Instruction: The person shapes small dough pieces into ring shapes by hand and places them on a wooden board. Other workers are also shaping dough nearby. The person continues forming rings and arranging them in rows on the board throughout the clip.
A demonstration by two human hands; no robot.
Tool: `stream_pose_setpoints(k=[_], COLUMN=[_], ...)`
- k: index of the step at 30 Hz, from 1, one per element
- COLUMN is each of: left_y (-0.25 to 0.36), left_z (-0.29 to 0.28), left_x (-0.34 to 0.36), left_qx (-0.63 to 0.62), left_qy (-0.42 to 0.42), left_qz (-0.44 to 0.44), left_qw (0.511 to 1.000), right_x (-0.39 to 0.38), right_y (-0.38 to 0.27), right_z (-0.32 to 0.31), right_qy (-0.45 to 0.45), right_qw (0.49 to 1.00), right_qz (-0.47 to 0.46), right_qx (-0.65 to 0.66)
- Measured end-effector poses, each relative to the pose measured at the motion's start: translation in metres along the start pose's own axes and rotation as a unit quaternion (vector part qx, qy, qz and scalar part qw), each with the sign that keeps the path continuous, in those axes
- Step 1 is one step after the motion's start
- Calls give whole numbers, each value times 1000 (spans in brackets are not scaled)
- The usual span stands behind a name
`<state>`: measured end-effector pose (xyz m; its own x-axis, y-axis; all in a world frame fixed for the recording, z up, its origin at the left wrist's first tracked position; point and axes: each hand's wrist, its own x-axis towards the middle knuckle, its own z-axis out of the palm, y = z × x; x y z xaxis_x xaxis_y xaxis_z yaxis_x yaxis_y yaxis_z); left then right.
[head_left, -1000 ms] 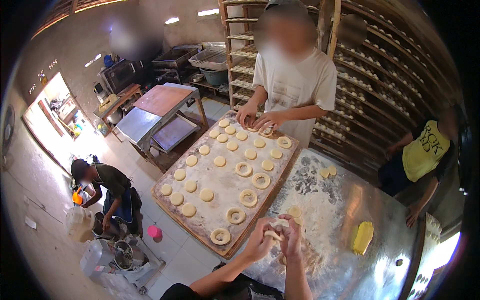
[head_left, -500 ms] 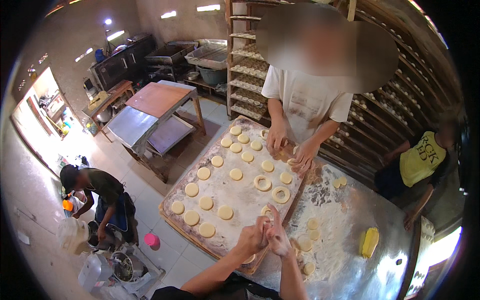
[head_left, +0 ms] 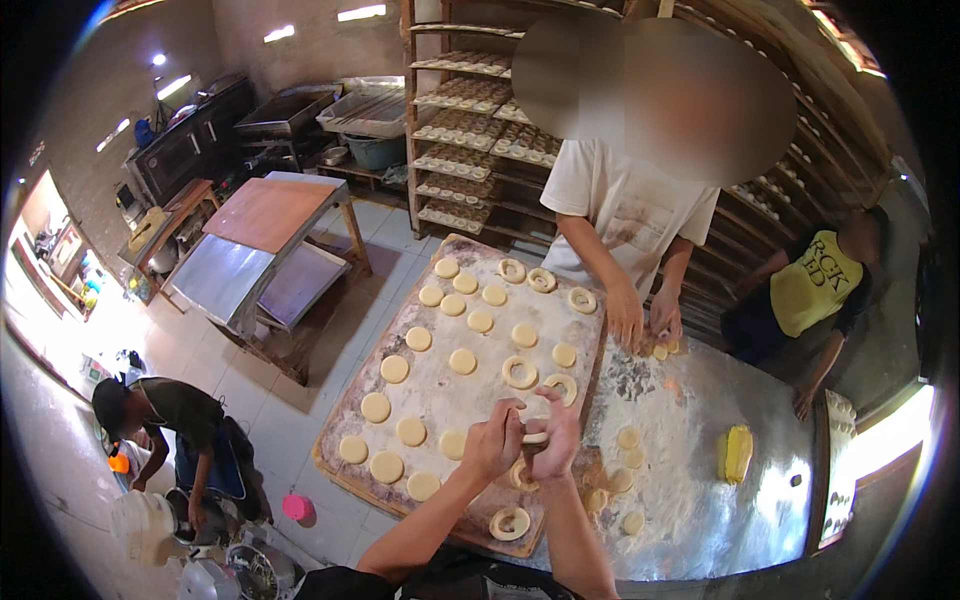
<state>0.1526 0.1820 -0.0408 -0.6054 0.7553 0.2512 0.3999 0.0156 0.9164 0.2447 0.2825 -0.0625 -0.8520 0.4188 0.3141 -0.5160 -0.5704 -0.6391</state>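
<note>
Showing pale cream dough discs (head_left: 462, 361) and rings (head_left: 520, 372) on a flour-whitened brown wooden board (head_left: 345, 472). Gleaming grey, white-dusted, the metal table (head_left: 740, 520) at lower right, carrying a yellow scraper (head_left: 737, 453). Glowing pink, a small cup (head_left: 297, 507) at lower left. Wearing yellow, a person (head_left: 820, 285) at right.

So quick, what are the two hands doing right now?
Left hand: closed, pinching the dough piece.
Right hand: closed on the same dough piece, above the floured board.
</note>
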Motion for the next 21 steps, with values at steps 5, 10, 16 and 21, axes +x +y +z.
stream_pose_setpoints(k=[5, 10, 16, 21], left_y=[-3, -3, -12, -38], left_z=[-4, -1, 12, -10], left_x=[16, 32, 71, 95], left_qx=[58, 20, 4, 306], left_qy=[-37, -41, -52, -19], left_qz=[34, -8, -116, -124], left_qw=[997, 999, 992, 944], right_x=[2, 15, 62, 66], right_y=[-9, -18, -16, -30], right_z=[-5, -1, 12, 12], right_qy=[84, 224, 337, 338], right_qw=[897, 926, 786, 541], right_qz=[42, 68, 164, 194], right_qx=[-431, -296, -491, -745])
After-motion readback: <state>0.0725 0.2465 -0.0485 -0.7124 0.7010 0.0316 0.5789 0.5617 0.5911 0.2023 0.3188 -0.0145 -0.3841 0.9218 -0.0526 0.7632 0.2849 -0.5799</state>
